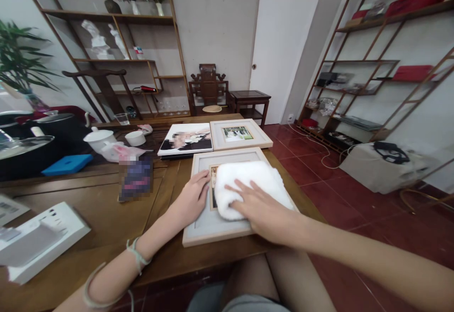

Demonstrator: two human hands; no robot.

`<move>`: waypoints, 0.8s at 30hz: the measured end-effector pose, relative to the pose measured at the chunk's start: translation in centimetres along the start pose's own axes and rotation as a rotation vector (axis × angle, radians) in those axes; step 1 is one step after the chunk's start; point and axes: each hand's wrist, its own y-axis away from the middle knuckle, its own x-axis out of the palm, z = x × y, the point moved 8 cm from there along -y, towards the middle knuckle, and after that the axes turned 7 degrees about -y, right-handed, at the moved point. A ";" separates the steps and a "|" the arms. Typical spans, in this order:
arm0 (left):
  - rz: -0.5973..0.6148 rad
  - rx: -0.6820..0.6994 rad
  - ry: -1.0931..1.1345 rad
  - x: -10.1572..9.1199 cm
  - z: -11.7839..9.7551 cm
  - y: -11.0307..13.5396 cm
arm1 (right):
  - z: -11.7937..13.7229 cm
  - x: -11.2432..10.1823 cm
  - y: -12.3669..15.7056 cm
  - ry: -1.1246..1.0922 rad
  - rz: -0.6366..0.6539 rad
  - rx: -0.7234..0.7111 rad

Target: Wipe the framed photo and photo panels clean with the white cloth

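Knees (pixel 255 279) show below the bench (pixel 106 208) edge. At far left lies a white box (pixel 42 241). The left hand (pixel 193 196) rests flat and open on the left border of a pale picture frame (pixel 213 227) at the bench's near edge. A fluffy white cloth (pixel 248 177) lies on the frame, with the right hand (pixel 260 208) flat on top, gripping nothing.

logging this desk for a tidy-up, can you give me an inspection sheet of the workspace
surface: wooden table, crowded along the left and far side
things: frame flat at the near edge, white cloth on top of it
clutter: photo, small frame, white box, blue pad, bowl
hands: left hand flat on the frame's left side; right hand flat on the cloth
cables: white cable on the red floor
surroundings: shelves, chair, plant
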 end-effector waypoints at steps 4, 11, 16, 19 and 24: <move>0.002 -0.006 0.007 0.0 0.1 0.0 | -4.5 -0.5 -3.8 0.126 -0.111 0.071; 0.010 -0.009 0.008 -0.2 -0.1 -0.1 | -4.5 -0.7 -6.4 0.138 -0.065 -0.015; 0.001 -0.005 -0.009 -0.2 -0.3 -0.2 | 0.4 -1.1 -2.1 0.018 0.074 -0.148; 0.010 -0.028 -0.037 -0.1 0.0 -0.1 | 3.5 -1.7 1.6 -0.065 0.110 -0.216; 0.010 -0.021 -0.027 -0.1 0.0 0.0 | 5.6 -1.5 4.7 -0.123 0.094 -0.251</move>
